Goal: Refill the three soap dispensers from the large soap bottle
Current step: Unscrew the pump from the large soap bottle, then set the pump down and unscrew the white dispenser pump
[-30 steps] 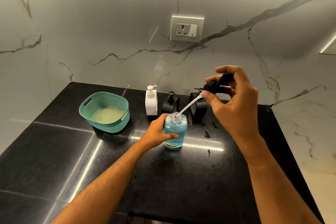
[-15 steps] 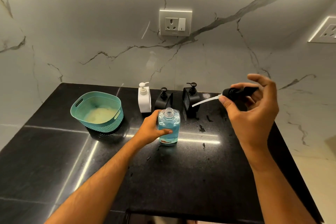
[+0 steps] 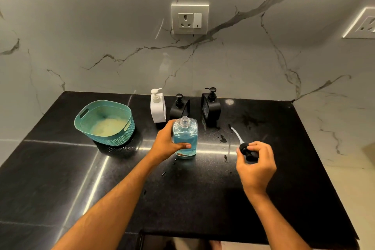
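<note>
Large soap bottle [image 3: 185, 138] stands upright on the black worktop [image 3: 60, 178], neck uncapped; left hand [image 3: 169, 142] grips its body; right hand [image 3: 256, 164] holds the removed pump head [image 3: 246, 151] — tube pointing away; three dispensers — white [image 3: 157, 107], black [image 3: 179, 107], black [image 3: 211, 106] — line the wall behind

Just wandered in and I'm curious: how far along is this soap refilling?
Early. The big blue soap bottle is open, steadied by the left hand. The right hand holds its pump low over the counter. The white dispenser and two black dispensers are capped, so all pouring remains.
</note>
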